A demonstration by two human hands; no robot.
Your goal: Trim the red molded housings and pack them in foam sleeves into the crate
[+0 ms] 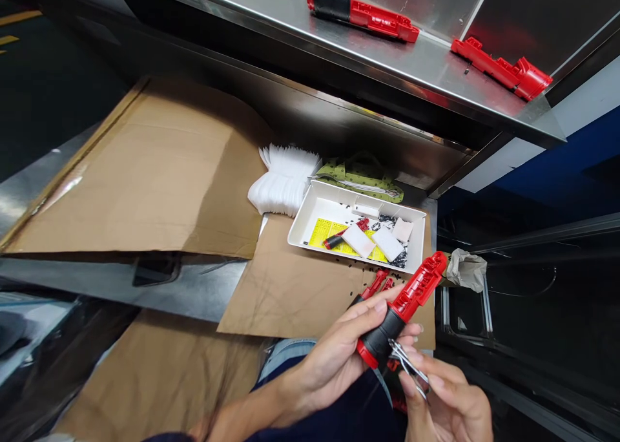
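The left hand [334,358] is closed around the black rubber grip of a red-and-black plastic handle [382,337], fingers wrapped to steady it, its red end tilted far and right. The right hand [448,406] pinches a bent steel wire clip [407,364] between thumb and fingers at the handle's near end, which seems turned toward that hand for this reason. Beyond them, a white plastic tray [310,225] sits on brown cardboard [285,293] dotted with black bits [349,293]. Farther off, a steel shelf [426,67] carries a red housing half [501,67].
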